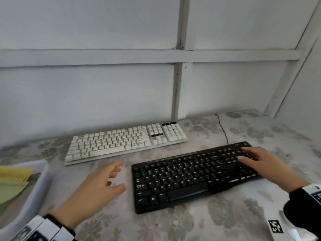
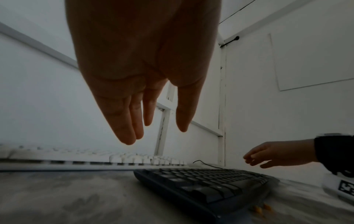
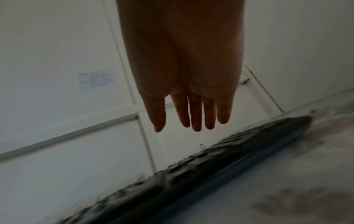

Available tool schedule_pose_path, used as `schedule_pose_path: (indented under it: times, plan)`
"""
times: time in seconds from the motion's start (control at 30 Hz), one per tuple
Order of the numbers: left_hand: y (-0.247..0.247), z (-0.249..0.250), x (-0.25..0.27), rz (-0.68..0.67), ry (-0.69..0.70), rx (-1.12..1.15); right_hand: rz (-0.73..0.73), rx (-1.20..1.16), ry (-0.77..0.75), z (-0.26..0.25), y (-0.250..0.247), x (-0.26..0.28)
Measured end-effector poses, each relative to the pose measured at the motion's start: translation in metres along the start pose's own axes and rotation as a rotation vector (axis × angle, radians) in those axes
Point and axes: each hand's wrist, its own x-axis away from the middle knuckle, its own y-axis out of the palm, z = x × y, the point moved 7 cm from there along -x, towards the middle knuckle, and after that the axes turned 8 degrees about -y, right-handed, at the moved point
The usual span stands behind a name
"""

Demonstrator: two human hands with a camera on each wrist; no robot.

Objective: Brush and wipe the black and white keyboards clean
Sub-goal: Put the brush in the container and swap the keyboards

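A black keyboard (image 1: 187, 176) lies slanted on the flowered tabletop (image 1: 173, 225), near me. A white keyboard (image 1: 125, 141) lies behind it by the wall. My left hand (image 1: 111, 178) hovers just left of the black keyboard with relaxed, empty fingers. My right hand (image 1: 250, 158) is over the black keyboard's right end, fingers stretched out and holding nothing. In the left wrist view the left hand (image 2: 153, 128) hangs above the table with straight fingers, the black keyboard (image 2: 206, 181) below. In the right wrist view the right hand (image 3: 191, 125) is above the blurred black keyboard (image 3: 191, 174).
A white tray (image 1: 34, 193) at the left edge holds a yellow brush (image 1: 15, 173) and a green cloth (image 1: 10, 190). A black cable (image 1: 223, 129) runs from the wall towards the black keyboard. A tag card (image 1: 276, 226) lies at the front right. White panelled walls close the back and right.
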Motion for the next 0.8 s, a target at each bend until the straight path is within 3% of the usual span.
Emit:
schedule_pose_path:
  times: [0.17,0.3,0.4,0.6,0.73,0.8]
  plan:
    - [0.037,-0.005,-0.008,-0.072,-0.151,-0.001,-0.054,0.001,0.056,0.055,-0.024,-0.013]
    - [0.055,-0.011,-0.007,-0.161,-0.256,-0.022,-0.221,0.072,0.036,0.066,-0.029,-0.02]
    - [0.064,-0.015,-0.005,-0.155,-0.31,0.003,-0.367,0.012,-0.011,0.067,-0.023,-0.022]
    - [0.07,-0.001,-0.005,-0.07,-0.26,0.049,-0.468,-0.065,-0.082,0.071,-0.015,-0.026]
    - [0.075,0.014,-0.008,-0.145,-0.204,0.23,-0.479,-0.051,-0.072,0.078,-0.011,-0.035]
    - [0.078,0.018,-0.01,-0.178,-0.212,0.196,-0.49,-0.003,-0.058,0.083,-0.009,-0.038]
